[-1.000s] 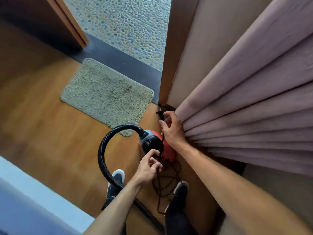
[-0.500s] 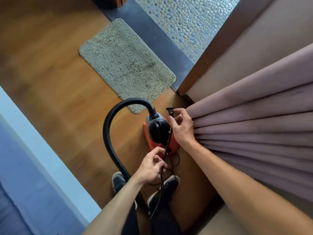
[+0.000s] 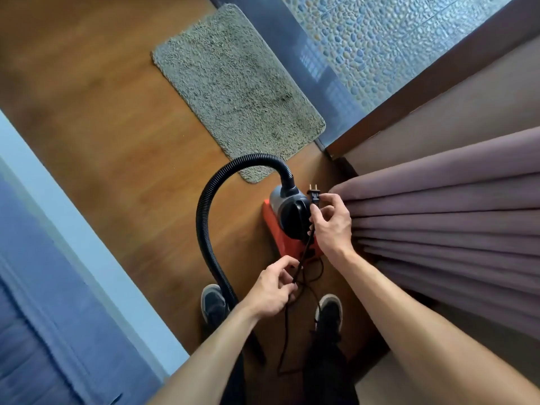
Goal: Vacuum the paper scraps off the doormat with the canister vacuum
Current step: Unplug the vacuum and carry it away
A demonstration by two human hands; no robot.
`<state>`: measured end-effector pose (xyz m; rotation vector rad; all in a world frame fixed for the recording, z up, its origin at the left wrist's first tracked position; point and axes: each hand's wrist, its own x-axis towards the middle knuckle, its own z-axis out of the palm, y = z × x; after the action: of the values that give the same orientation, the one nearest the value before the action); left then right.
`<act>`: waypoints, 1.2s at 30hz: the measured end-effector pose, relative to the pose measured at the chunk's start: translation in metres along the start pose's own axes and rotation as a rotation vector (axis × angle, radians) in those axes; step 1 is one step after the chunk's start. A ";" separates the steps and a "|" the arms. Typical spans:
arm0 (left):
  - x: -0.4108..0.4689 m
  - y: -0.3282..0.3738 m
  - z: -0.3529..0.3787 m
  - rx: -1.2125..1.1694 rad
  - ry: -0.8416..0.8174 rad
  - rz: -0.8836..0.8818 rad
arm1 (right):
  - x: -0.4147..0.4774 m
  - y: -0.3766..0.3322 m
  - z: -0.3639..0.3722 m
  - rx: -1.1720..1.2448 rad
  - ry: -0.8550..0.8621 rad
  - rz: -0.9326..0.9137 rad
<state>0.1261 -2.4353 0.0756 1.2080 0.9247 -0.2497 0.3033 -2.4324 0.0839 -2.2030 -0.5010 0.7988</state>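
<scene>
My right hand [image 3: 331, 226] pinches the plug [image 3: 314, 196], prongs up, and my left hand [image 3: 273, 287] has its fingers closed around the cord [image 3: 304, 255] lower down. The vacuum [image 3: 289, 220] sits on the floor at about 12 o'clock from my shoes, its hose [image 3: 204, 217] looping off toward 9. The doormat [image 3: 236, 89] lies beyond it, toward 11. I can't make out any scraps on it. The plug is in no socket — whether the suction is over or not yet begun, I can't tell.

Mauve curtain [image 3: 444, 217] — pebbled paving [image 3: 388, 33]
</scene>
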 end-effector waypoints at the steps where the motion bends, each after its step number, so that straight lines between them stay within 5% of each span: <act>1: 0.001 -0.002 0.000 -0.016 0.005 0.000 | -0.001 0.000 0.002 0.017 -0.009 0.006; 23: 0.144 -0.034 0.113 -0.096 0.460 -0.158 | 0.117 0.112 0.009 -0.180 -0.464 -0.179; 36: 0.195 -0.076 0.116 -0.153 0.613 -0.168 | 0.151 0.163 0.052 -0.271 -0.421 -0.290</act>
<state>0.2566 -2.5082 -0.1110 1.0793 1.5515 0.0694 0.3964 -2.4294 -0.1248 -2.1285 -1.1673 1.0877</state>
